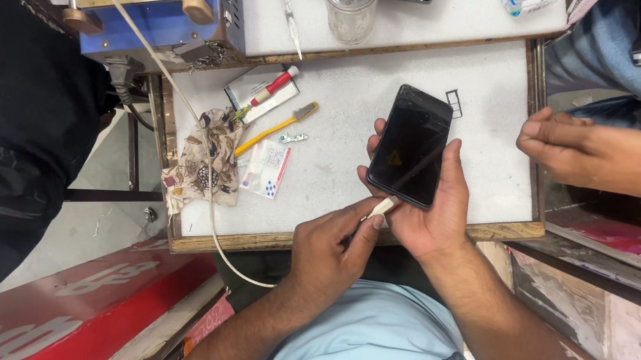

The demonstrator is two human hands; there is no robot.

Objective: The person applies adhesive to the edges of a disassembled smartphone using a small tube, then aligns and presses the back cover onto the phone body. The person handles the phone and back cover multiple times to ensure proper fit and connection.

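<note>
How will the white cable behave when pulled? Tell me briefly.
Likely floppy: the white cable sags off the table edge in a loose curve. Probably light: the left hand pinches its plug with fingertips alone. A tug might jerk the phone in the right hand, since the plug meets it.
</note>
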